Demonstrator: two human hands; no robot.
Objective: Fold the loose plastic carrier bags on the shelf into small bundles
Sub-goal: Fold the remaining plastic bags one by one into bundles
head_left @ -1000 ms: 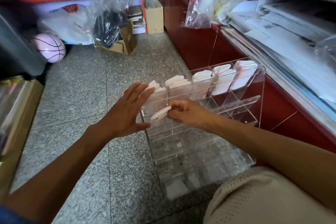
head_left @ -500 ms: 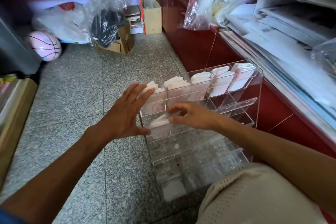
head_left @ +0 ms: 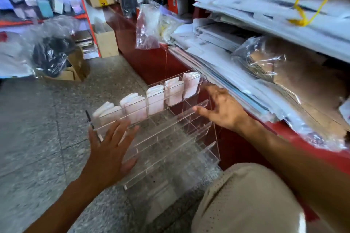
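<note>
A clear acrylic tiered rack [head_left: 170,134] stands on the floor against the red counter. Its top row holds several small white folded bag bundles [head_left: 155,96], side by side in compartments. My left hand [head_left: 111,149] is spread flat with straight fingers at the rack's front left corner. My right hand [head_left: 221,108] hovers with fingers spread at the rack's right end, holding nothing. Stacks of flat white plastic bags [head_left: 227,56] lie on the red shelf to the right.
A clear bag over brown paper [head_left: 280,73] sits on the shelf edge. A small clear bag [head_left: 147,30] stands on the counter. A cardboard box with black plastic [head_left: 56,56] lies on the granite floor [head_left: 37,119]. My knee [head_left: 246,200] is at lower right.
My right hand has let go of the white bundle and moved from the rack's left side to its right end. The view swung right and up toward the shelf.
</note>
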